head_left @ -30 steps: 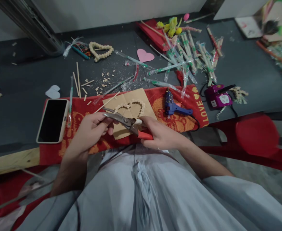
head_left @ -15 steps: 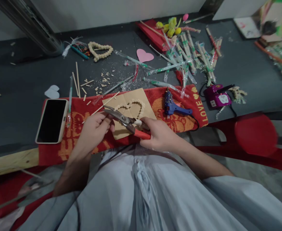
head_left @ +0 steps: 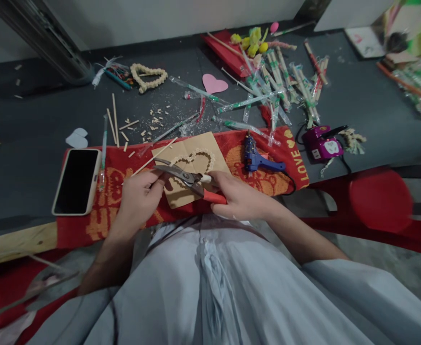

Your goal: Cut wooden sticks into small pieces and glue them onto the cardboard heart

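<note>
My right hand [head_left: 237,196] is wrapped round the handles of a pair of pruning shears [head_left: 185,176], one handle red and the other whitish. The shears' blades point left, over a piece of brown cardboard [head_left: 216,155]. At the blade tips, my left hand [head_left: 142,196] has its thumb and fingers pinched together; anything between them is too small or hidden to name. A heart outline of small pale pieces [head_left: 209,155] lies on the cardboard, partly covered by the shears. A thin wooden stick [head_left: 160,152] slants across the cardboard's left corner and passes behind my left hand.
A red towel [head_left: 102,225] lies under the work, with a phone [head_left: 76,182] at left and a blue glue gun [head_left: 259,155] at right. Behind are cut stick bits [head_left: 155,117], a finished-looking heart frame [head_left: 147,76], a pink paper heart [head_left: 214,84] and wrapped chopsticks [head_left: 278,72].
The shears have shifted slightly, and their red handle sits a little farther right and higher. My left hand has barely moved, still pinched near the blade tips. The whole view has shifted slightly.
</note>
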{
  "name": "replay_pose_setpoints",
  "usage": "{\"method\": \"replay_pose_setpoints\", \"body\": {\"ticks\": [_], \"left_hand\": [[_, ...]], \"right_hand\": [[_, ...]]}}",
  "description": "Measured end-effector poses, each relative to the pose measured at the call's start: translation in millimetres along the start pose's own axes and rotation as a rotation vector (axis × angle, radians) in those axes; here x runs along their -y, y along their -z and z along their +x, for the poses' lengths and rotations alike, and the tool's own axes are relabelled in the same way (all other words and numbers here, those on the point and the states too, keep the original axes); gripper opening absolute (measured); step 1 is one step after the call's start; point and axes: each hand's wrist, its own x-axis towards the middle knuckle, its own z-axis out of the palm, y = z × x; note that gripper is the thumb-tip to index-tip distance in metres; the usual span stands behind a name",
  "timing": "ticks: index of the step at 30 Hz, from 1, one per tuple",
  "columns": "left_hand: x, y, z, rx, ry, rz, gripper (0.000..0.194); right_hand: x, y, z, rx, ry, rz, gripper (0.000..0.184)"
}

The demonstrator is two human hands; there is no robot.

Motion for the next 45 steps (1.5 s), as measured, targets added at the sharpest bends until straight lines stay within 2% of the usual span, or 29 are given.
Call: {"method": "replay_pose_setpoints", "body": {"ticks": [3, 7, 13, 23, 28, 33, 36, 45], "left_hand": [[1, 1.1, -1, 0.074, 0.073, -0.168, 0.030], [1, 0.9, -3, 0.104, 0.151, -0.297, 0.026], [0, 1.5, -3, 0.069, 0.193, -0.286, 0.025], [7, 0.2, -4, 0.048, 0.246, -0.320, 0.023], [8, 3.6, -4, 0.052, 0.297, -0.439, 0.019], [3, 15.7, -2, 0.217, 0.348, -0.718, 0.021], [0, 19.5, -2, 0.251, 0.381, -0.785, 0.020], [-2, 13.2, 0, 0.244, 0.407, -0.832, 0.022]], "right_hand": [[-1, 1, 0, 0.004, 0.016, 0.012, 0.043], [0, 3, 0, 0.005, 0.046, -0.001, 0.043], [8, 2, 4, 0.014, -0.020, -0.089, 0.032], [20, -1, 10, 0.022, -0.086, -0.202, 0.027], [12, 1, 13, 0.048, 0.025, -0.167, 0.029], [5, 6, 15, 0.056, 0.126, -0.113, 0.046], [5, 6, 15, 0.048, 0.147, -0.110, 0.051], [17, 3, 13, 0.047, 0.034, -0.187, 0.029]]}}
